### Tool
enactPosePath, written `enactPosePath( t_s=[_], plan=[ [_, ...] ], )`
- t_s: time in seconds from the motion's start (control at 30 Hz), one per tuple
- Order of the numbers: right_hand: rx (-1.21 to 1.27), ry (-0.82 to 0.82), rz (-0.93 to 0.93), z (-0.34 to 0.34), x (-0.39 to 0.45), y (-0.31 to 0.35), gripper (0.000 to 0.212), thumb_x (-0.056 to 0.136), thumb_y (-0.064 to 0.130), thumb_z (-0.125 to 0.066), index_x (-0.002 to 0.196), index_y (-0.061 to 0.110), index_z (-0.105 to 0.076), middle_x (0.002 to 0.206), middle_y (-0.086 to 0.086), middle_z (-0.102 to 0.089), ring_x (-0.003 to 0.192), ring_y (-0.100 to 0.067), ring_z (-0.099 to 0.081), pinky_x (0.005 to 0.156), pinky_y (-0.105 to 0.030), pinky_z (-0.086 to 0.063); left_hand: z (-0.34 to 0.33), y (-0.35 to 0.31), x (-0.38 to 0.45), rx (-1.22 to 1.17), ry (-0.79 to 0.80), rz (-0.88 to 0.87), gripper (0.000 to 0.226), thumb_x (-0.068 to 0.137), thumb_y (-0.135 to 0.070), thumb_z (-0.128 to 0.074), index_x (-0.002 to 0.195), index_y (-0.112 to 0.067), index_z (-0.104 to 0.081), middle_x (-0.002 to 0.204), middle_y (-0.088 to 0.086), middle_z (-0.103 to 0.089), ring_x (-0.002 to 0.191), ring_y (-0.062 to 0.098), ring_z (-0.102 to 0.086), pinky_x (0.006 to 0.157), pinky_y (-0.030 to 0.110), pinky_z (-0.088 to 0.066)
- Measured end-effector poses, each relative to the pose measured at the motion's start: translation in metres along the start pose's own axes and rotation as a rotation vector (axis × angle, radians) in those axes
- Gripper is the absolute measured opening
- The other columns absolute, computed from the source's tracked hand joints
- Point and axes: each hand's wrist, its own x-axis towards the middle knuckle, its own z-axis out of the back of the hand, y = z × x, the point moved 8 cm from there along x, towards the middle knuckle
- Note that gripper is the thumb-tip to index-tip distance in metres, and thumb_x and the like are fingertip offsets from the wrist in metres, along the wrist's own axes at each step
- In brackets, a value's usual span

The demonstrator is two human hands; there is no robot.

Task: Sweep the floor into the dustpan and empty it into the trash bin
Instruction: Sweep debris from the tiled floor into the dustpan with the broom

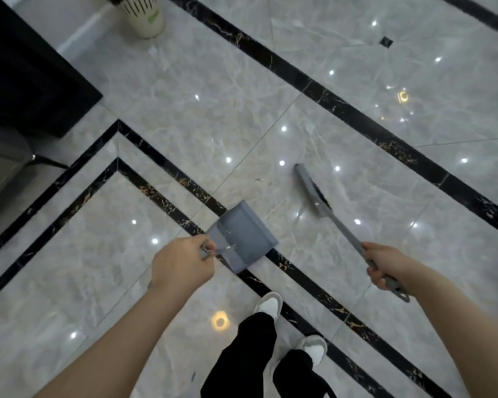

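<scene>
The fingers (pixel 378 278) of the right hand (pixel 385 264) are curled around the grey handle of the broom (pixel 337 218), near its upper end; the handle tip projects below the hand. The broom head (pixel 309 186) rests on the floor (pixel 184 110), ahead of and to the right of the dustpan (pixel 242 235). The left hand (pixel 181 262) grips the top of the dustpan handle, fingers closed around it. The grey dustpan stands over a black inlay strip (pixel 167 168) in the grey marble floor, well apart from the broom head. Small pale debris specks (pixel 260 180) lie on the floor between dustpan and broom head. A cream slotted bin (pixel 144 15) stands at the top left, beside a black cabinet (pixel 26 76). Two white shoes (pixel 268 305) and black trousers are visible below.
</scene>
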Motion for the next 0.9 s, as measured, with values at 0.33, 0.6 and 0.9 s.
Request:
enactPosePath(
  t_s=[0.33,0.6,0.9],
  plan=[
    [0.111,0.272,-0.07,-0.044,-0.038,0.017,0.041,0.103,0.016,-0.033,0.143,0.025,-0.036,0.046,0.001,-0.032,0.027,-0.004,-0.024,0.025,-0.01,-0.021,0.002,0.0,0.005,0.013,0.012,-0.007,0.011,0.09,-0.033,-0.053,0.093,-0.035,-0.063,0.082,-0.006,-0.064,0.07,0.017,-0.054,0.059,0.024,-0.04],
    [-0.025,0.104,-0.007,-0.042,-0.028,0.023,0.044,0.102,0.012,-0.032,0.145,0.024,-0.035,0.049,-0.001,-0.032,0.027,-0.006,-0.025,0.028,-0.011,-0.022,0.0,0.0,0.004,0.002,-0.01,-0.007,0.013,0.088,-0.031,-0.054,0.096,-0.034,-0.064,0.091,-0.004,-0.067,0.084,0.02,-0.063,0.061,0.023,-0.04],
    [0.217,0.307,-0.112,-0.076,-0.046,0.01,0.038,0.103,0.016,-0.033,0.139,0.025,-0.04,0.043,0.003,-0.028,0.025,-0.003,-0.024,0.024,-0.009,-0.02,-0.001,0.009,-0.001,-0.028,0.0,-0.028,0.015,0.088,-0.028,-0.054,0.099,-0.034,-0.064,0.096,-0.003,-0.067,0.087,0.02,-0.063,0.064,0.026,-0.044]
  ],
)
